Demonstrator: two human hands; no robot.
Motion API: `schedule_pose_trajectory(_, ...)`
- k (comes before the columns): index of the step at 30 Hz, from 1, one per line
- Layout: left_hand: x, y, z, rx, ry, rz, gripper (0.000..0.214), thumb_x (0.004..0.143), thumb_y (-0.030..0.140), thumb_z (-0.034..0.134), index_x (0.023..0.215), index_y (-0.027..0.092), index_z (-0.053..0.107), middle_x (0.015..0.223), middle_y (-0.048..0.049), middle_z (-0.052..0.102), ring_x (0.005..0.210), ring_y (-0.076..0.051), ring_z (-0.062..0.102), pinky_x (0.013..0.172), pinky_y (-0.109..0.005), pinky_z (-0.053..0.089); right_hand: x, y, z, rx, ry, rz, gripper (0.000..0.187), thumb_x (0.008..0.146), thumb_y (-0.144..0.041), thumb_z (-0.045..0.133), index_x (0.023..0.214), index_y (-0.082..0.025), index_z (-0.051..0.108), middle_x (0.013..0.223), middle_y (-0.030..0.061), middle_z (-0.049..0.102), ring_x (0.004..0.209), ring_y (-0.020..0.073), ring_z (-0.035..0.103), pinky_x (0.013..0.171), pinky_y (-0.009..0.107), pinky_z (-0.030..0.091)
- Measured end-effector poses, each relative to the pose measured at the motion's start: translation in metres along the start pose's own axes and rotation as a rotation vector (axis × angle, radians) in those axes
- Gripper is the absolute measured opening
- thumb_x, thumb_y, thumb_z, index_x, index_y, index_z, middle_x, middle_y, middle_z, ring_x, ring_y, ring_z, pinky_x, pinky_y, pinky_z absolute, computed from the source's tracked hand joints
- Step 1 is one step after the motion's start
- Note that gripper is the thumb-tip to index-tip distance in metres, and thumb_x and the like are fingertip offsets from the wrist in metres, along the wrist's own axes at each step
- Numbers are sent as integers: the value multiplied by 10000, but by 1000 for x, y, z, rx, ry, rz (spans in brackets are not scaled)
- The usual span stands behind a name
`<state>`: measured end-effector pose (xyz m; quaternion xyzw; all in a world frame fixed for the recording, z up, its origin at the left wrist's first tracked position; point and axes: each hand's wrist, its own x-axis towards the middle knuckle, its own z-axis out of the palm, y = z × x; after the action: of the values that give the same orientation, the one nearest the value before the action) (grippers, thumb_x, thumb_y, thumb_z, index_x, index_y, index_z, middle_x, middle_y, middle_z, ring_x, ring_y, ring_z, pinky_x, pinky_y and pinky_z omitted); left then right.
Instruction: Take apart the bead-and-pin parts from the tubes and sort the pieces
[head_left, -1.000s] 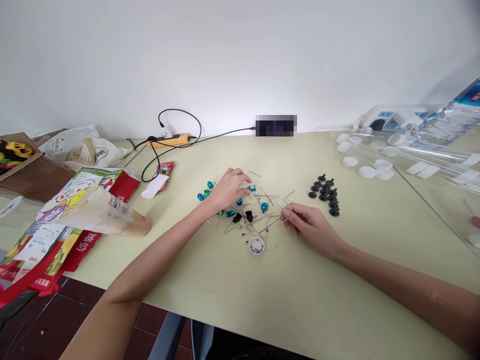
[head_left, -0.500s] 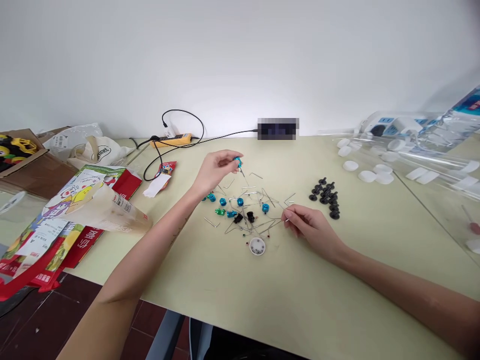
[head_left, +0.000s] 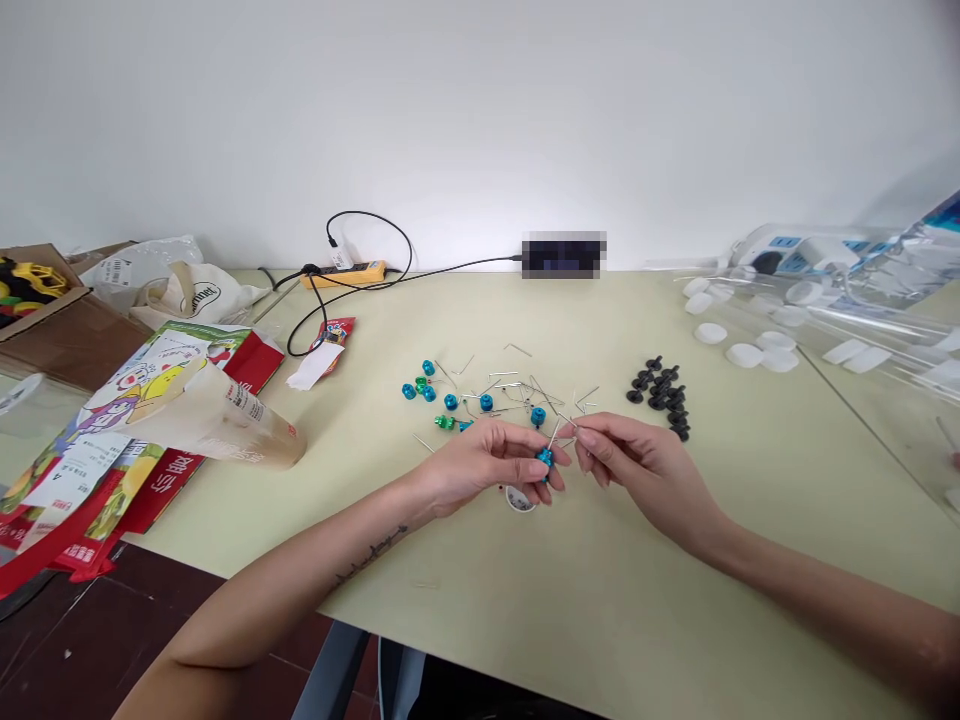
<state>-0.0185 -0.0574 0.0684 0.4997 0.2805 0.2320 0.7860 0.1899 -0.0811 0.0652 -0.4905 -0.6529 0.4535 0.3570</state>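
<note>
My left hand (head_left: pixel 487 464) is closed in a pinch on a small blue metal part (head_left: pixel 544 459) with a thin wire sticking up from it, held just above the table. Close beside it, my right hand (head_left: pixel 637 460) pinches a thin bent metal wire (head_left: pixel 571 424), fingertips almost touching the blue part. Behind both hands lie several loose blue and green parts (head_left: pixel 450 401) and scattered bent wires (head_left: pixel 517 382). A small white round cap (head_left: pixel 519 498) sits partly hidden under my left fingers.
A cluster of black push pins (head_left: pixel 661 390) lies at right. White caps (head_left: pixel 742 352) and clear plastic tubes (head_left: pixel 862 320) fill the far right. Colourful packaging and a paper cup (head_left: pixel 217 425) lie at left; a black cable (head_left: pixel 360 270) and power strip sit at the back.
My left hand came down from above the pile toward me, carrying the blue part, and now meets my right hand. The right hand barely shifted, still pinching its wire.
</note>
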Motion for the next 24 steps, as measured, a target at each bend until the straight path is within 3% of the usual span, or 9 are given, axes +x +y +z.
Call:
schedule_pose_trajectory(3,0,1,-1,-22,33,52,244,765,260,680,972,132,658,927,-94,680,717,-117,634,697,-239,494,-4,-7,-2,9,-28,7,244,902,-418,473,949,-236,628,631,-9,539,543,119,466,538,251,400)
schedule_pose_trajectory(7,1,-1,-4,-32,124,110,245,718,245,722,926,149,633,955,-83,689,746,-138,659,744,-271,502,-11,-21,-3,57,-176,139,271,886,-444,480,884,-224,639,541,-18,515,472,112,427,457,238,353)
schedule_pose_trajectory(12,3,-3,-2,22,150,127,251,680,226,744,885,138,630,934,-79,693,745,-160,669,730,-293,520,-13,-32,-5,128,-325,266,306,881,-445,478,865,-191,647,507,-24,507,415,82,352,442,232,301)
schedule_pose_trajectory(18,2,-5,2,89,167,153,208,685,168,733,869,143,638,804,-35,686,738,-150,664,710,-278,526,-13,-24,-4,229,-321,269,306,890,-425,477,931,-176,650,480,-40,466,403,68,309,438,232,264)
schedule_pose_trajectory(24,0,-8,5,106,245,224,154,680,145,731,809,145,648,871,-33,687,736,-160,683,712,-290,557,-12,-21,-3,365,-324,349,261,878,-399,511,871,-175,645,491,-47,428,422,60,259,419,228,172)
